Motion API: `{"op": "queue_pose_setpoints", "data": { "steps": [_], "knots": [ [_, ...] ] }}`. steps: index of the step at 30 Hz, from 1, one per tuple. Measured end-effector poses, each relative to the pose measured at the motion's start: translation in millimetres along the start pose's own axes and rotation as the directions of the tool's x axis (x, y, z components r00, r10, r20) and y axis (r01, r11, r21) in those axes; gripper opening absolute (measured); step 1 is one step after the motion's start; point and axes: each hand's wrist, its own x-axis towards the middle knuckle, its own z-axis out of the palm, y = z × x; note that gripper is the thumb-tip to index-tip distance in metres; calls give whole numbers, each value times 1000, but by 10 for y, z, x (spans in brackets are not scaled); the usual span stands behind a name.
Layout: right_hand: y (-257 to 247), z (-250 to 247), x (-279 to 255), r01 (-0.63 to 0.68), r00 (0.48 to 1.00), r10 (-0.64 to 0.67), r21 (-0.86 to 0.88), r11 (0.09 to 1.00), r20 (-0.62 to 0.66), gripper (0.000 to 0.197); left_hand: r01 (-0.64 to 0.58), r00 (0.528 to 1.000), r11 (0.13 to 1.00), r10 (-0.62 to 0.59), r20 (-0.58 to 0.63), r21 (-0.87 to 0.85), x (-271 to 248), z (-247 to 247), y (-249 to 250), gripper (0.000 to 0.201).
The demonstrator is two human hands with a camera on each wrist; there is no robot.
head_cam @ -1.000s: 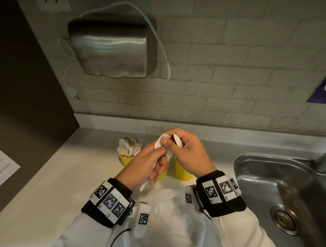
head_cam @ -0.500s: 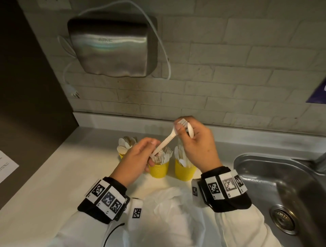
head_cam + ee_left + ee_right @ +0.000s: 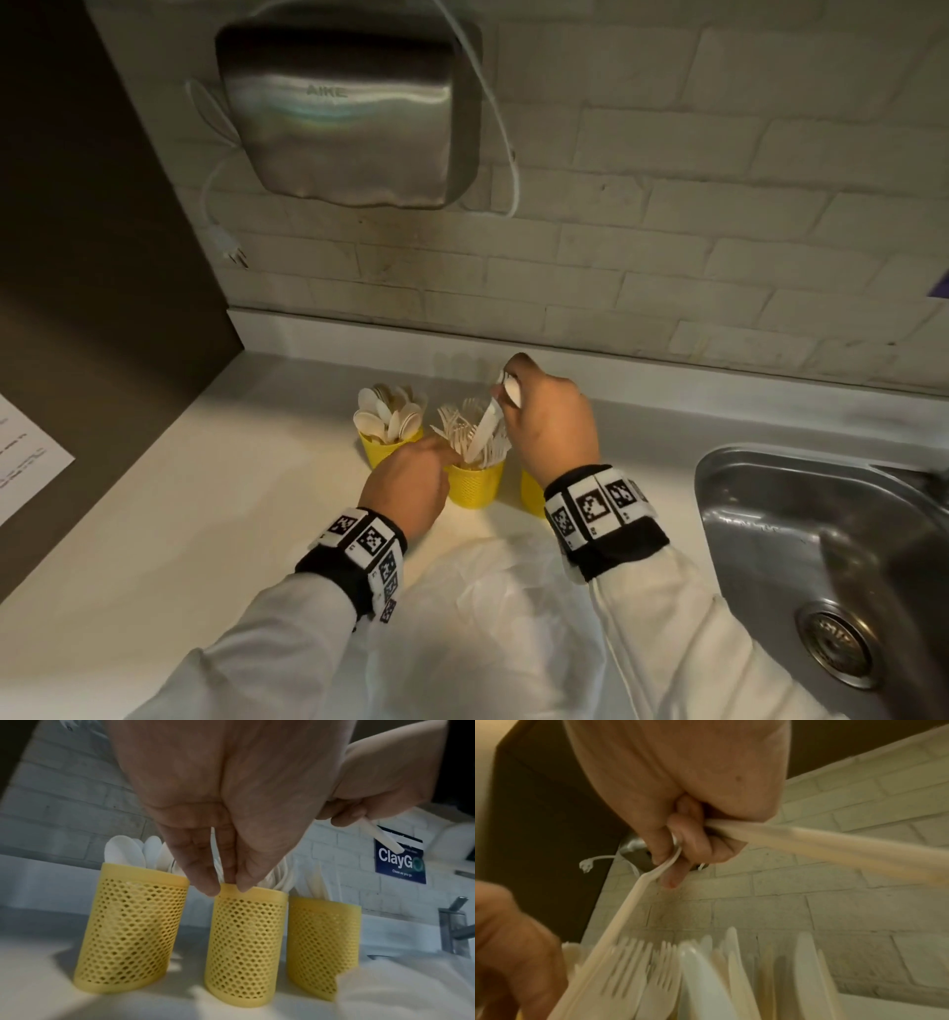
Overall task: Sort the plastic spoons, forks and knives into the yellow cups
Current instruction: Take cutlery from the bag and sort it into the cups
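Three yellow mesh cups stand in a row on the counter. The left cup [image 3: 387, 449] [image 3: 128, 933] holds spoons, the middle cup [image 3: 472, 485] [image 3: 246, 943] forks, and the right cup [image 3: 531, 493] [image 3: 321, 943] knives, mostly hidden behind my right wrist. My right hand [image 3: 506, 390] [image 3: 672, 866] pinches a white fork [image 3: 482, 426] [image 3: 628, 902] by its head, its handle slanting down into the middle cup. The same hand grips a second white utensil [image 3: 383, 839] [image 3: 834, 850]. My left hand [image 3: 452, 455] [image 3: 226, 890] pinches the fork's handle at the middle cup's rim.
A crumpled clear plastic bag [image 3: 488, 616] lies on the counter between my forearms. A steel sink [image 3: 821, 539] with a faucet [image 3: 452, 927] is on the right. A hand dryer [image 3: 344, 113] hangs on the brick wall above. A paper sheet [image 3: 25, 462] lies far left.
Both hands moved from above the cups down to the middle cup. The fork, held level between the hands before, now points handle-down into that cup.
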Motion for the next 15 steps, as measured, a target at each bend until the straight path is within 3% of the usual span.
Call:
{"op": "queue_pose_setpoints", "data": {
  "steps": [4, 8, 10, 15],
  "knots": [
    [-12, 78, 35, 29, 997, -18, -154, 988, 72, 21, -14, 1000, 1000, 15, 6, -14, 16, 31, -59, 30],
    [-77, 182, -1, 181, 973, -126, -294, 938, 195, 31, 4, 1000, 999, -4, -15, -54, 14, 68, -93, 23],
    [-105, 221, -33, 235, 956, -158, -325, 916, 247, 37, 17, 999, 996, -20, -37, -82, 26, 85, -91, 21],
    [-146, 272, -75, 293, 942, -202, -360, 886, 269, 31, 49, 998, 994, -52, -33, -93, 38, 107, -77, 20]
  ]
}}
